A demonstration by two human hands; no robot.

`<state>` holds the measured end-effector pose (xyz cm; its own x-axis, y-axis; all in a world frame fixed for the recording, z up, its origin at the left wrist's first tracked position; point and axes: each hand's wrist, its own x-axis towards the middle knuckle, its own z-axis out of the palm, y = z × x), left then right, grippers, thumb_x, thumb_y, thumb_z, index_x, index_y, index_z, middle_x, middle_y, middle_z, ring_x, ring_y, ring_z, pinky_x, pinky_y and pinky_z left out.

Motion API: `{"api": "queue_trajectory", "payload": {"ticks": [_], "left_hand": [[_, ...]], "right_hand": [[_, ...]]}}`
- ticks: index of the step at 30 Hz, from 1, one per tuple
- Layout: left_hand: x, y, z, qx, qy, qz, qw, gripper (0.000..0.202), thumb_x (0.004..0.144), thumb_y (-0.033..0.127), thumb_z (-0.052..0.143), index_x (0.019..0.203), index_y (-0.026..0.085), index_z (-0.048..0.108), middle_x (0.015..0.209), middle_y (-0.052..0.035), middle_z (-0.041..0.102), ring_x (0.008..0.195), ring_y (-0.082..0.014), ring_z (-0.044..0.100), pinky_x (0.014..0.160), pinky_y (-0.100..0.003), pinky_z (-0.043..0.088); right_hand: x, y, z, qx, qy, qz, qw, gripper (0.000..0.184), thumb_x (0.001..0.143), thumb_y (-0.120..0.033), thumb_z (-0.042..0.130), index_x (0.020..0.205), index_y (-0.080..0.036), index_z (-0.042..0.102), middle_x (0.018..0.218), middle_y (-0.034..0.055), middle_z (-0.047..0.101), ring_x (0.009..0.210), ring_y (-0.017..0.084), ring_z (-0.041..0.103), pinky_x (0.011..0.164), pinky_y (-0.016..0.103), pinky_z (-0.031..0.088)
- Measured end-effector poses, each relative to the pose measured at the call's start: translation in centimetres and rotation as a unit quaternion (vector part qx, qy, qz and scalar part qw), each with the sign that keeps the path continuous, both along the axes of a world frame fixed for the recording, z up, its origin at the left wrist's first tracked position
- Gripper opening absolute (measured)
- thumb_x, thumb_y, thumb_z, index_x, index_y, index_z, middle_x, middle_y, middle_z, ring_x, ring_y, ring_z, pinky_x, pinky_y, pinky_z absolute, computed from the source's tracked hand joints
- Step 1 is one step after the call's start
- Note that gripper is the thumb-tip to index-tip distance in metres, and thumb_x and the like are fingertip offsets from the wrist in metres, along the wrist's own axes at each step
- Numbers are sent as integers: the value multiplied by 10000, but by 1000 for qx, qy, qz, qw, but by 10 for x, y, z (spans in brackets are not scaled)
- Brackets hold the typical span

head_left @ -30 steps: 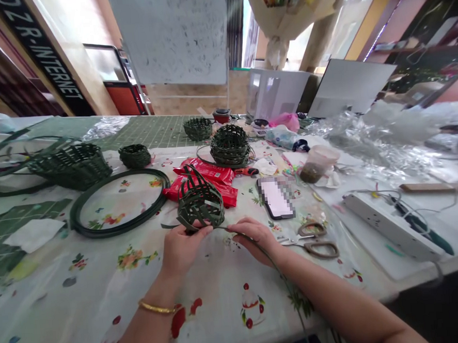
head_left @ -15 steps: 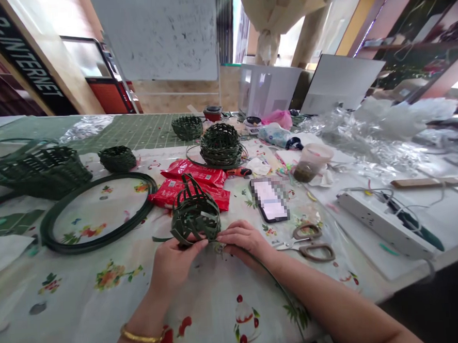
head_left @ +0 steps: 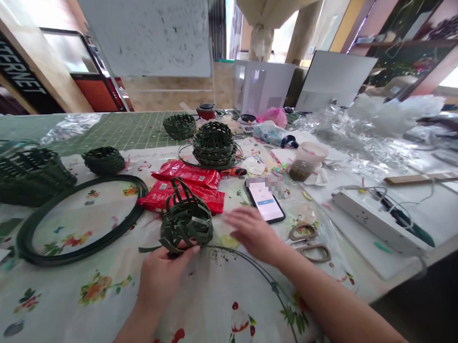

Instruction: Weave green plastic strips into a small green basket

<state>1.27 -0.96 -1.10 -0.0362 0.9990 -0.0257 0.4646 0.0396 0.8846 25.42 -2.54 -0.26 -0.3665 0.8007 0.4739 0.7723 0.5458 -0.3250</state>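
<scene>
A small dark green woven basket (head_left: 186,219), its loose strip ends sticking up, rests on the table in front of me. My left hand (head_left: 168,266) is closed on its near lower edge, thumb on top. To the right of the basket, my right hand (head_left: 252,232) is held out with fingers extended and slightly blurred, apart from the basket and just left of the phone (head_left: 267,203). A long thin green strip (head_left: 253,260) runs from the basket's base, beneath my right hand, and curves to the table's front edge.
A coil of green strip (head_left: 27,246) lies left. Behind the basket are red packets (head_left: 211,198) and another woven basket (head_left: 214,144). More baskets stand at the back left. Scissors (head_left: 315,252) lie right of my right forearm, with a power strip (head_left: 375,224) farther right.
My right hand has let go of the strip at the basket's base and lifted away to the right, fingers opening. My left hand keeps its hold. The whole view has shifted slightly.
</scene>
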Motion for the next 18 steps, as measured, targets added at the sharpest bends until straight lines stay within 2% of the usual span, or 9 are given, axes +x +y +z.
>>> {"api": "queue_trajectory", "payload": {"ticks": [1, 3, 5, 6, 8, 10, 14, 18], "left_hand": [[0, 0, 1, -1, 17, 7, 1000, 236, 603, 406, 711, 759, 231, 730, 766, -2, 738, 777, -218, 677, 732, -293, 529], [-1, 0, 4, 0, 46, 10, 999, 208, 603, 392, 709, 747, 244, 734, 720, 8, 734, 724, -217, 680, 705, -297, 537], [-1, 0, 7, 8, 57, 2, 998, 181, 604, 376, 706, 732, 252, 736, 701, 12, 733, 701, -217, 682, 699, -300, 542], [-1, 0, 8, 13, 60, -1, 998, 173, 602, 371, 705, 727, 255, 736, 701, 12, 733, 698, -217, 683, 698, -300, 544], [-2, -1, 8, 17, 72, 3, 997, 170, 595, 374, 704, 718, 261, 737, 703, 10, 734, 687, -223, 685, 678, -306, 549], [-3, -1, 6, 11, 86, 13, 996, 180, 583, 391, 706, 709, 267, 738, 710, 3, 735, 692, -235, 687, 655, -314, 553], [-5, -1, 4, -27, 98, 20, 995, 183, 583, 418, 687, 703, 288, 733, 767, 11, 739, 791, -246, 686, 711, -327, 550], [-3, 1, 4, -55, 112, 20, 992, 168, 586, 436, 671, 699, 322, 721, 771, 63, 734, 830, -224, 682, 721, -292, 546]], "right_hand": [[13, 3, 4, 5, 4, -84, 996, 350, 876, -299, 495, 1209, -205, 549, 1287, 76, 557, 1211, 227, 436, 1030, 421, 337], [38, 9, 11, -11, 28, -260, 965, 458, 868, -375, 474, 1264, -145, 493, 1329, 143, 499, 1246, 270, 404, 1025, 457, 324], [56, 13, 14, -102, 25, -393, 913, 629, 846, -484, 453, 1350, -117, 378, 1316, 186, 493, 1228, 324, 421, 979, 510, 341], [60, 14, 13, -144, 17, -429, 892, 738, 817, -549, 456, 1386, -102, 312, 1322, 211, 475, 1223, 358, 421, 958, 537, 340], [59, 15, 10, -205, -6, -442, 873, 902, 761, -637, 466, 1433, -102, 190, 1365, 244, 408, 1212, 407, 420, 931, 567, 334], [51, 14, 6, -234, -36, -429, 872, 980, 718, -663, 497, 1452, -138, 115, 1423, 249, 313, 1205, 432, 419, 923, 585, 316], [38, 13, 4, -242, -101, -431, 864, 938, 718, -556, 554, 1456, -194, 103, 1468, 231, 222, 1153, 431, 468, 939, 591, 266], [34, 12, 5, -224, -140, -424, 866, 854, 747, -416, 545, 1455, -189, 125, 1421, 227, 315, 1100, 407, 508, 944, 567, 262]]}}
